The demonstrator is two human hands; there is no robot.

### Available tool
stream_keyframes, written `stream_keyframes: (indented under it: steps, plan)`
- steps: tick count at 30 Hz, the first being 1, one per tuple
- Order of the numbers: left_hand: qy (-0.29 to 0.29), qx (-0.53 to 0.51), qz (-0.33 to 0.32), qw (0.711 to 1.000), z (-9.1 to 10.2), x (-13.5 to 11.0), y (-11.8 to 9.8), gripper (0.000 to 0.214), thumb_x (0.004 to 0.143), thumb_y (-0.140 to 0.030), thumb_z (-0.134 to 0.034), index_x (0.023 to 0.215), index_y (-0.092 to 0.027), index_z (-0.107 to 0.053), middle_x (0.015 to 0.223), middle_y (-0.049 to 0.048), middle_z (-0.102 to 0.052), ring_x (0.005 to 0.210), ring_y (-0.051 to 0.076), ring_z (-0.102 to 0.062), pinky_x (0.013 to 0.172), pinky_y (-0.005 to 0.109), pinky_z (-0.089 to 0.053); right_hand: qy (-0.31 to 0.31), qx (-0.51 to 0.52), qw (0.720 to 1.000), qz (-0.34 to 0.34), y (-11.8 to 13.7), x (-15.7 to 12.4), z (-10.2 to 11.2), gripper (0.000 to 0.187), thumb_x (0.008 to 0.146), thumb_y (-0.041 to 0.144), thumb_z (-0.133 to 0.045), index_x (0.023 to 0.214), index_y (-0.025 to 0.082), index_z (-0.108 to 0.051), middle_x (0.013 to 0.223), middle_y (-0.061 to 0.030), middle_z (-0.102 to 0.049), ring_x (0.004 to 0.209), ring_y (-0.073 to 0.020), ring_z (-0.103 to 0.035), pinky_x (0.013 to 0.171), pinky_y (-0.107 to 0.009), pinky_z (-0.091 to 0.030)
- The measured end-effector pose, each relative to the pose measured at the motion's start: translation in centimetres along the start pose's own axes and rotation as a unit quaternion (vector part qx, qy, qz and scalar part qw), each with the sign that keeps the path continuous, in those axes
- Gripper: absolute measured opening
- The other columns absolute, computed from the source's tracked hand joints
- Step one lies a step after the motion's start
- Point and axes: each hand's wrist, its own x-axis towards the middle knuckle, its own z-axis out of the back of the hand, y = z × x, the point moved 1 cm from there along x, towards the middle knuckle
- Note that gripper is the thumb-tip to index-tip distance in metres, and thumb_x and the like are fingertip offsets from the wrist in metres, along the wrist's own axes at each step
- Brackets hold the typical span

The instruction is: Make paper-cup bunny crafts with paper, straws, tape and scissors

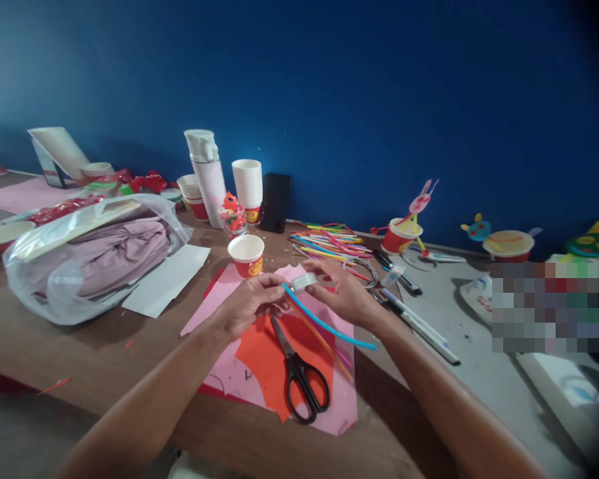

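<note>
Both my hands are raised over the wooden table. My left hand (pixel 249 306) pinches one end of a blue plastic straw (pixel 327 322), which slopes down to the right. My right hand (pixel 337 293) has its fingertips on a small band of clear tape (pixel 303 282), right by the straw's end. An orange straw (pixel 324 346) lies close below the blue one. Under my hands are a pink paper sheet (pixel 342 396) and a red-orange paper cutout (pixel 274 359). Black-handled scissors (pixel 299 379) rest on them, just below my left hand.
A plastic bag (pixel 94 259) of mauve cloth sits at left. Behind it stand a white bottle (pixel 209 179), stacked paper cups (pixel 247 183) and a phone (pixel 275 203). Loose coloured straws (pixel 329 243), markers (pixel 419 326) and a paper-cup rabbit craft (pixel 402 233) lie right.
</note>
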Motion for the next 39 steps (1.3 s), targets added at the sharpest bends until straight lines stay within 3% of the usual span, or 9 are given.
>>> stream_keyframes:
  steps: [5,9,17,22,26,28,31,33,39]
  plan:
    - [-0.038,-0.015,-0.023,0.999,0.7,0.2,-0.2,0.017,0.068,-0.024,-0.068,0.075,-0.011,-0.060,0.056,-0.0003,-0.059,0.051,0.007,-0.055,0.053,0.017,-0.045,-0.069,-0.042,0.993,-0.084,-1.0,-0.2,0.3,0.023,0.082,0.030,-0.050,0.099,0.016,-0.057,0.079,-0.0020,-0.064,0.069,-0.0137,-0.058,0.063,-0.024,-0.041]
    - [-0.059,-0.029,-0.052,0.997,1.1,0.3,-0.4,0.016,0.070,-0.025,-0.067,0.071,-0.013,-0.057,0.052,-0.0019,-0.056,0.047,0.007,-0.052,0.049,0.017,-0.044,0.007,-0.112,0.988,-0.107,-0.5,-0.3,0.5,0.021,0.082,0.030,-0.046,0.076,0.017,-0.061,0.066,0.0004,-0.062,0.059,-0.0119,-0.053,0.054,-0.022,-0.034]
    - [-0.089,-0.056,-0.068,0.992,1.4,0.1,-1.3,0.012,0.069,-0.015,-0.065,0.078,-0.011,-0.058,0.057,0.0004,-0.061,0.054,0.010,-0.058,0.054,0.021,-0.048,0.186,-0.227,0.954,-0.062,1.4,-1.3,0.8,0.022,0.082,0.025,-0.046,0.068,0.017,-0.061,0.064,-0.0002,-0.060,0.057,-0.0106,-0.049,0.051,-0.021,-0.027]
    - [-0.081,-0.060,-0.076,0.992,1.4,-0.2,-1.5,0.015,0.068,-0.019,-0.068,0.076,-0.011,-0.059,0.057,0.0017,-0.062,0.055,0.010,-0.059,0.058,0.023,-0.050,0.208,-0.244,0.941,-0.114,0.6,-3.3,-0.2,0.018,0.082,0.023,-0.046,0.077,0.022,-0.062,0.062,0.0022,-0.060,0.053,-0.0099,-0.046,0.050,-0.022,-0.024]
    - [-0.087,-0.065,-0.087,0.990,1.7,-0.2,-1.7,0.021,0.065,-0.023,-0.071,0.077,-0.010,-0.061,0.058,0.0008,-0.062,0.054,0.009,-0.058,0.060,0.022,-0.050,0.194,-0.258,0.939,-0.116,0.5,-4.1,-0.4,0.029,0.083,0.033,-0.046,0.062,0.018,-0.060,0.054,0.0015,-0.055,0.048,-0.0095,-0.042,0.049,-0.024,-0.021]
    - [-0.090,-0.060,-0.092,0.990,1.8,-0.2,-1.9,0.023,0.065,-0.025,-0.072,0.079,-0.010,-0.061,0.060,0.0009,-0.062,0.055,0.009,-0.058,0.060,0.023,-0.050,0.228,-0.241,0.937,-0.106,1.0,-4.5,-0.5,0.031,0.081,0.033,-0.048,0.056,0.017,-0.058,0.050,0.0018,-0.053,0.046,-0.0088,-0.041,0.048,-0.024,-0.021]
    - [-0.093,-0.053,-0.104,0.989,1.9,-0.3,-2.2,0.024,0.064,-0.027,-0.072,0.079,-0.010,-0.062,0.062,0.0011,-0.062,0.055,0.009,-0.057,0.060,0.024,-0.049,0.299,-0.161,0.935,-0.097,2.6,-5.4,-1.0,0.019,0.076,0.029,-0.052,0.063,0.020,-0.062,0.056,0.0027,-0.059,0.049,-0.0091,-0.047,0.047,-0.022,-0.024]
    - [-0.094,-0.045,-0.106,0.989,2.0,-0.3,-2.3,0.023,0.065,-0.027,-0.072,0.077,-0.010,-0.062,0.060,0.0006,-0.060,0.054,0.009,-0.055,0.057,0.023,-0.048,0.299,-0.148,0.936,-0.111,4.0,-5.9,-1.8,0.012,0.071,0.033,-0.057,0.071,0.022,-0.064,0.067,0.0011,-0.066,0.057,-0.0120,-0.054,0.048,-0.021,-0.027]
    - [-0.092,-0.038,-0.110,0.989,2.2,-0.5,-2.6,0.018,0.066,-0.025,-0.069,0.077,-0.012,-0.062,0.056,-0.0006,-0.057,0.051,0.009,-0.052,0.051,0.022,-0.044,0.281,-0.294,0.898,-0.168,7.1,-6.5,-4.4,0.034,0.065,0.032,-0.057,0.095,0.016,-0.062,0.077,-0.0136,-0.070,0.069,-0.0294,-0.064,0.049,-0.028,-0.025]
